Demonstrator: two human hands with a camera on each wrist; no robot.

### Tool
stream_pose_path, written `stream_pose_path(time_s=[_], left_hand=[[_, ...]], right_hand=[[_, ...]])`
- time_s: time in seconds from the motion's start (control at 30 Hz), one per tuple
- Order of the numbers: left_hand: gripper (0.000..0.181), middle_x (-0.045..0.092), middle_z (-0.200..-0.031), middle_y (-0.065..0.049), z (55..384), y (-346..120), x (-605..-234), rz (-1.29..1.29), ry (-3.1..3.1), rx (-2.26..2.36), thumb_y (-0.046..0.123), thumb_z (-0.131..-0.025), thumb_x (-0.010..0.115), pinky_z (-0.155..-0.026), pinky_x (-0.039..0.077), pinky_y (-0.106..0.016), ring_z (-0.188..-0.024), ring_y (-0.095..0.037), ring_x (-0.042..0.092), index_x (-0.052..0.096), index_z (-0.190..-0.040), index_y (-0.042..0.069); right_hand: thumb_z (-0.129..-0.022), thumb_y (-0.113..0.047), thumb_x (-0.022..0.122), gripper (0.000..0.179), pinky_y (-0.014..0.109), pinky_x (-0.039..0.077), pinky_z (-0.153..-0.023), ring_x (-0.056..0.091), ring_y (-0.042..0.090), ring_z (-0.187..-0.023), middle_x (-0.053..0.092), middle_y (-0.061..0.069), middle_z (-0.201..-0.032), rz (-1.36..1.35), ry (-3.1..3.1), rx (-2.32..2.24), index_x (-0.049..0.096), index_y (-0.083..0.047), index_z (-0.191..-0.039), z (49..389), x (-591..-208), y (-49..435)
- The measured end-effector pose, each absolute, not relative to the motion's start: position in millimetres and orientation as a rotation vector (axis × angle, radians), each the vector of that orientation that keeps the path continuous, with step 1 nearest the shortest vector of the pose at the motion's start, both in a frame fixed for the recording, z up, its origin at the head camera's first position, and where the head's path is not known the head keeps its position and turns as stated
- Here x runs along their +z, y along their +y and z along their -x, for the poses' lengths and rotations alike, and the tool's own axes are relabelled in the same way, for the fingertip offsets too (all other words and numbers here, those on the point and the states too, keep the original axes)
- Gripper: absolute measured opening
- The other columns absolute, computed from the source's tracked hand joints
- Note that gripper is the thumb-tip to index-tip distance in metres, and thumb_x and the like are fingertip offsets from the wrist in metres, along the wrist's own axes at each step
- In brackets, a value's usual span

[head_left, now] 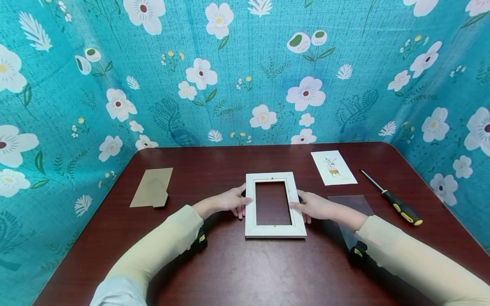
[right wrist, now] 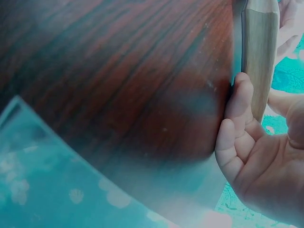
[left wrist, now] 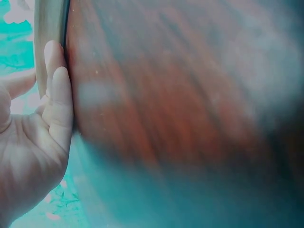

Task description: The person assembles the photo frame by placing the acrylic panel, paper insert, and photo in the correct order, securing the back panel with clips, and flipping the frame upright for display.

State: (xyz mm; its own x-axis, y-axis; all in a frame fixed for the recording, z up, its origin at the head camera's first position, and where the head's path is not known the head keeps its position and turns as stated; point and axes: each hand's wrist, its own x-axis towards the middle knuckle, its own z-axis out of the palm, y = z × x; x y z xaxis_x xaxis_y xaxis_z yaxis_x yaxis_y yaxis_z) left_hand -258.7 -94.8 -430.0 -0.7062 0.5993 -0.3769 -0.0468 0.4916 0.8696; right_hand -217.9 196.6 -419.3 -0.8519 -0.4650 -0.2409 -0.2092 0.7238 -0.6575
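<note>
A white picture frame (head_left: 274, 231) with a see-through middle lies face-up before me, with dark tabletop visible through the opening. On its left side my left hand (head_left: 232, 200) grips it, thumb on top and fingers at the outer edge. The right hand (head_left: 314, 205) holds the opposite side in the same way, its thumb over the border. Both wrist views show the frame's wood-coloured side (right wrist: 260, 57) between thumb and fingers. Whether the frame touches the table or is slightly raised, I cannot tell.
A brown backing board (head_left: 153, 185) lies at the left. Toward the right are a deer print card (head_left: 334, 168), a clear sheet (head_left: 352, 204) partly under the right forearm, and a black-and-yellow screwdriver (head_left: 400, 206). Flowered blue cloth (head_left: 237, 102) surrounds the dark table (head_left: 214, 161).
</note>
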Motion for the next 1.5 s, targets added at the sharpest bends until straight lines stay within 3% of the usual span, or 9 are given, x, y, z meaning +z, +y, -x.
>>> stream_pose_path(time_s=[0.53, 1.5], left_hand=[[0.078, 0.06, -0.065, -0.011, 256.1, -92.2, -429.7, -0.446, 2.093, 1.233, 0.017, -0.103, 0.05, -0.054, 0.052, -0.031, -0.05, -0.018, 0.06, -0.007, -0.155, 0.006], [0.08, 0.061, -0.065, -0.011, 256.3, -92.2, -428.6, -0.424, 2.099, 1.204, 0.017, -0.103, 0.05, -0.055, 0.052, -0.031, -0.05, -0.018, 0.06, -0.01, -0.154, 0.005]], right_hand=[[-0.101, -0.025, 0.054, 0.07, 0.032, 0.045, -0.05, 0.06, 0.021, -0.049, 0.059, 0.006, -0.056, 0.484, 2.471, -0.961, 0.018, 0.017, -0.145, 219.4, -415.6, 199.0], [-0.101, -0.024, 0.054, 0.071, 0.036, 0.048, -0.059, 0.061, 0.023, -0.06, 0.063, 0.008, -0.07, 0.48, 2.412, -1.073, 0.015, 0.014, -0.147, 210.4, -406.2, 219.7]])
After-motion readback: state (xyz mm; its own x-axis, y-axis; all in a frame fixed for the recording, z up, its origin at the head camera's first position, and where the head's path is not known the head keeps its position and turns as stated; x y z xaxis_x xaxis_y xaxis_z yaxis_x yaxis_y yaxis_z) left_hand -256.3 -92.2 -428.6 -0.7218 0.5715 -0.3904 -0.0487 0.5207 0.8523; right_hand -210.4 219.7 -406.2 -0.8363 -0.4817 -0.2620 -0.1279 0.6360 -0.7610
